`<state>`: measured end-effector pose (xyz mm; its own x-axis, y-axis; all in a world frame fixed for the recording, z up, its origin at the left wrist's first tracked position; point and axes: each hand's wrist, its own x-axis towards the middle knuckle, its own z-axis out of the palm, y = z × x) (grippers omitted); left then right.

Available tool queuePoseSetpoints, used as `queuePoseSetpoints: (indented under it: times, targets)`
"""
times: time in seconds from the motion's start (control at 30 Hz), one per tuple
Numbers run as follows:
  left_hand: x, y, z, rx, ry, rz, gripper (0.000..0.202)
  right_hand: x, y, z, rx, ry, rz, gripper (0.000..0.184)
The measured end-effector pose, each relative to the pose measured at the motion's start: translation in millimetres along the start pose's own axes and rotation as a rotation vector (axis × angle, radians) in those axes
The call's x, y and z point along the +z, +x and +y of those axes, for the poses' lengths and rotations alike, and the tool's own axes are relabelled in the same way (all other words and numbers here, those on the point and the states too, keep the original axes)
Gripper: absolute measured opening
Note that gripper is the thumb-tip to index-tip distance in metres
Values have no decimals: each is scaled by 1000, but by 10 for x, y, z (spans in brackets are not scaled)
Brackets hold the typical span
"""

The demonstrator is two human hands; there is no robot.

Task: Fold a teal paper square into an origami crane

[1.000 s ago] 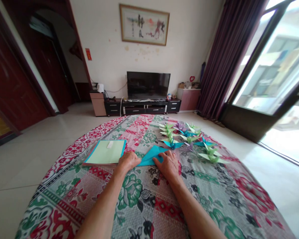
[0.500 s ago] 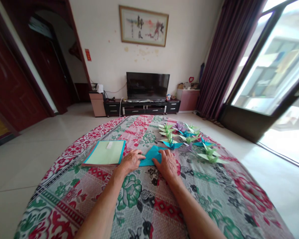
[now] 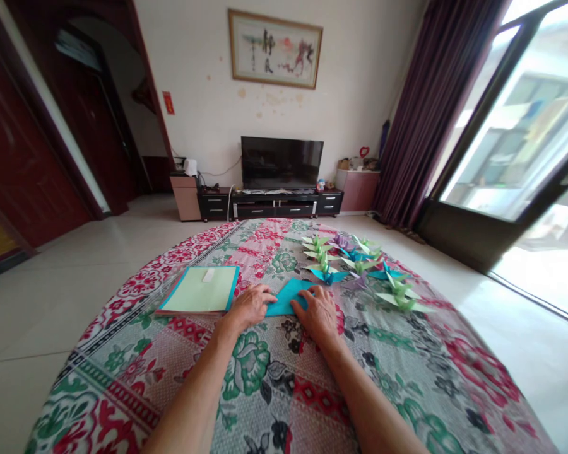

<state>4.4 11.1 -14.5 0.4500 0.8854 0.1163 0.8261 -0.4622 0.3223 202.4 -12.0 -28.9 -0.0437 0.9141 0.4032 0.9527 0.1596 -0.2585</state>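
1. The blue paper (image 3: 284, 299), which is folded, lies on the cloth-covered bench (image 3: 274, 378), between left hand (image 3: 250, 305) and right hand (image 3: 318, 310).
2. The left hand touches its left end; whether the fingers pinch it, I cannot tell.
3. The right hand rests upon its right part, thumb spread from the fingers.
4. The paper stack (image 3: 199, 291) lies near the left hand; paper birds (image 3: 328, 276) stand beyond the right.

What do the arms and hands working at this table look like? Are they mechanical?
No, they are a person's own. The left hand and right hand wear no gloves. The left forearm and right forearm are bare, with no sleeve, watch or bracelet in view.
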Motion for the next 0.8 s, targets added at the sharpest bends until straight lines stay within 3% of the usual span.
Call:
queuePoseSetpoints:
  times: [0.27, 0.8]
  targets:
    - [-17, -51, 26, -6, -23, 45, 31, -3, -1, 3, -7, -20, 21, 30]
    - [3, -76, -50, 0, -75, -25, 41, 11, -9, 12, -18, -22, 23, 32]
